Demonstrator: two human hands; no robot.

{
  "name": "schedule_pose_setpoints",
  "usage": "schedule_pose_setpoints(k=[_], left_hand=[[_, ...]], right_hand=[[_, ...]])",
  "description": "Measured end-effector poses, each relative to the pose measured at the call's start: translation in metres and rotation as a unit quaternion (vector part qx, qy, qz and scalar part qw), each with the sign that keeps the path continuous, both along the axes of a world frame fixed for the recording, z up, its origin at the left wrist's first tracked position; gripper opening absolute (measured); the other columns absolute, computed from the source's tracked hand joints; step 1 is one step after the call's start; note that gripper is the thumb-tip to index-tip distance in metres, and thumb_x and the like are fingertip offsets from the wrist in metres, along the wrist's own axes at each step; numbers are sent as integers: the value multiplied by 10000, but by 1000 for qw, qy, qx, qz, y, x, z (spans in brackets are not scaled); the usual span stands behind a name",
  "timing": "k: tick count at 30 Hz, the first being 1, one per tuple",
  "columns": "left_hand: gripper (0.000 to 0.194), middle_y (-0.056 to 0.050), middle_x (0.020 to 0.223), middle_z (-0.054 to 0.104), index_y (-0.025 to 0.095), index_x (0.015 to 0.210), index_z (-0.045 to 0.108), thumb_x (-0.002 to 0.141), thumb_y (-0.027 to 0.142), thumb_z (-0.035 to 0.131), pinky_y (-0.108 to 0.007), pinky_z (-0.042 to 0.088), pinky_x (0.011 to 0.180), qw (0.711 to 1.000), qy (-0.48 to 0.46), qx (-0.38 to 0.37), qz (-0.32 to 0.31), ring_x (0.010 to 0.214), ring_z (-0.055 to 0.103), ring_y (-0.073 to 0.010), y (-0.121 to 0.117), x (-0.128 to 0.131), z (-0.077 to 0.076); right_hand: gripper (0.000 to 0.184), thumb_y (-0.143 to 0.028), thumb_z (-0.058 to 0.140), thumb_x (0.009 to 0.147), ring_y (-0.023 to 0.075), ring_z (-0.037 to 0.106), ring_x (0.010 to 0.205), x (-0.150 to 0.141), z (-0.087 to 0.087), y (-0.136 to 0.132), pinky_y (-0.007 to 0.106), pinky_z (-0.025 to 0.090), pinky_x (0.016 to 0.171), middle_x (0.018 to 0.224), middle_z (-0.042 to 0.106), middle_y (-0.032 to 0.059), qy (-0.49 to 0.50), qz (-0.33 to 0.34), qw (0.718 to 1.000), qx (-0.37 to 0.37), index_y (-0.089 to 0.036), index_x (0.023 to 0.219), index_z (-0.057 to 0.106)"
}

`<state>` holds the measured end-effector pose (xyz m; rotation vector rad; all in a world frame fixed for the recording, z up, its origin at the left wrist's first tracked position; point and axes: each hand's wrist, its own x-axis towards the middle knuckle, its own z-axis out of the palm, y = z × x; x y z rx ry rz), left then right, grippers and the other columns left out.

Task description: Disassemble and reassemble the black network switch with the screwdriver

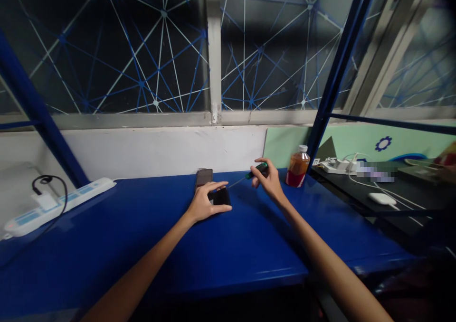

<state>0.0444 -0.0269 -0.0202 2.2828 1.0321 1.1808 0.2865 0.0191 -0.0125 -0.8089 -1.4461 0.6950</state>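
On the blue table (171, 255), my left hand (204, 203) grips a small black box-like object (221, 197), thumb along its near side and fingers over the far side. Its exact kind does not show. My right hand (270, 182) is closed on the green handle of a screwdriver (259, 169). The thin shaft points left and down, its tip at or close to the black object's right far corner; contact cannot be made out. Just behind my left hand lies a dark phone (204, 177), partly covered by the fingers.
A bottle of reddish-brown drink (298, 167) stands right of my right hand, near the blue frame post (329, 94). At the left lies a white power strip (60, 205) with a plugged-in charger and black cable. A black side table (356, 189) holds cables and a white adapter (382, 199).
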Motion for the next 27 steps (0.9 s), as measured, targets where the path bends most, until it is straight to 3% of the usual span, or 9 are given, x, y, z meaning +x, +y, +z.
schedule_pose_setpoints(k=[4,8,12,18,24,27], left_hand=[[634,-74,1041,666,243,1198,616,626,451,793,-397,504,838,1000,7,-8,13,950,619,-249,2,0,-3],[635,-77,1057,665,247,1195,618,621,450,799,-406,504,857,1000,1,-18,12,968,619,-252,1,0,-1],[645,-81,1073,665,246,1199,616,613,440,803,-429,494,884,1000,-4,-24,8,988,619,-260,-1,1,2],[648,-78,1068,666,242,1205,613,616,426,810,-418,489,890,1000,-1,-26,5,999,613,-257,-1,1,2],[631,-85,1104,659,237,1196,618,629,442,800,-425,496,892,1000,-13,-27,-2,1025,604,-268,-1,1,1],[626,-88,1116,657,240,1196,619,632,440,801,-430,491,906,1000,-17,-26,-1,1034,602,-269,-1,1,-1]], right_hand=[[467,-446,669,754,143,589,422,-2,-2,2,229,454,385,563,598,-60,22,47,999,-10,-210,1085,441],[438,-441,683,753,138,549,370,-4,-2,1,242,450,383,491,545,-82,2,0,1000,2,-207,1062,478],[402,-457,663,773,129,544,389,-3,-1,-2,239,449,401,525,581,-53,-34,-54,998,20,-205,1040,498],[406,-459,632,801,145,564,407,-3,-1,0,239,445,399,520,597,-49,-6,-7,1000,11,-213,1077,465],[396,-482,628,796,127,541,404,-3,1,-2,236,440,422,508,579,-48,-44,-84,995,34,-202,1048,505],[409,-487,601,813,138,559,420,-1,0,-1,239,445,414,531,596,-40,-40,-63,997,26,-206,1085,480]])
